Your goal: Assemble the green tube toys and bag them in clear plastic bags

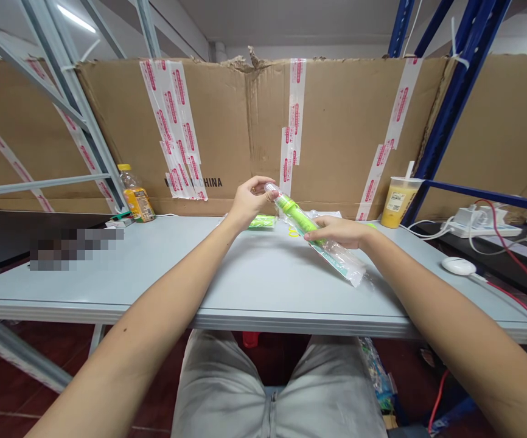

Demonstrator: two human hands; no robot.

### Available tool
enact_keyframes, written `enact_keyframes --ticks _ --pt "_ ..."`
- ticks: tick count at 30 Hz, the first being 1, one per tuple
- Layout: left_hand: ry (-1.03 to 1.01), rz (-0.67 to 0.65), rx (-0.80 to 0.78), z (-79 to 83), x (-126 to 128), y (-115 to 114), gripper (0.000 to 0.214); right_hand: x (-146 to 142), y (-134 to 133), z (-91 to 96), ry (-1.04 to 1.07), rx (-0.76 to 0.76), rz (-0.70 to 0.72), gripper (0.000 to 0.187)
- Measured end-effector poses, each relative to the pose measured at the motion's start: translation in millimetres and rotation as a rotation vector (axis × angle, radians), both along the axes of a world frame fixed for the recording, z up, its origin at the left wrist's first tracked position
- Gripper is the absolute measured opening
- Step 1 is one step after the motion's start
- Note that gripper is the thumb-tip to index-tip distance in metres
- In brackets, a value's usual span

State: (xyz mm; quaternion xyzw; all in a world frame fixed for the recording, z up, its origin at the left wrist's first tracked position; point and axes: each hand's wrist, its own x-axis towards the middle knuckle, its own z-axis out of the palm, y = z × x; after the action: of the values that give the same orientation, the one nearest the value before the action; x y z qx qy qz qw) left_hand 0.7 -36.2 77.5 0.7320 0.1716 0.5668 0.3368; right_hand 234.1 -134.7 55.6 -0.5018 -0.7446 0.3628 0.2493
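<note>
We are pinching the top of a green tube with our left hand, while our right hand is gripping its clear bag above the tabletop.

A blurred patch covers whatever lies on the table's left side. The right hand hides the middle of the green tube in its clear bag. The print on the cup's label is too small to read.

Glossy clear plastic sleeve over a green plastic tube, smooth matt grey table, rough taped cardboard
</note>
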Motion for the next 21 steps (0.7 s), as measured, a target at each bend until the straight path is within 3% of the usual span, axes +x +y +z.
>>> enact_keyframes --ticks 6,14,21 --pt "0.010 0.036 -0.077 -2.6 3.5 -0.1 0.054 1.4 4.8 -4.3 0.014 -0.034 -0.079 0.043" --pt "0.020 -0.002 -0.154 -5.5 4.9 -1.5 0.056 -0.6 4.1 -3.8 0.070 -0.053 -0.007 0.038" --pt "0.070 0.046 -0.025 -2.8 2.1 0.7 0.056 -0.6 4.2 -5.1 0.125 -0.098 0.024 0.040"
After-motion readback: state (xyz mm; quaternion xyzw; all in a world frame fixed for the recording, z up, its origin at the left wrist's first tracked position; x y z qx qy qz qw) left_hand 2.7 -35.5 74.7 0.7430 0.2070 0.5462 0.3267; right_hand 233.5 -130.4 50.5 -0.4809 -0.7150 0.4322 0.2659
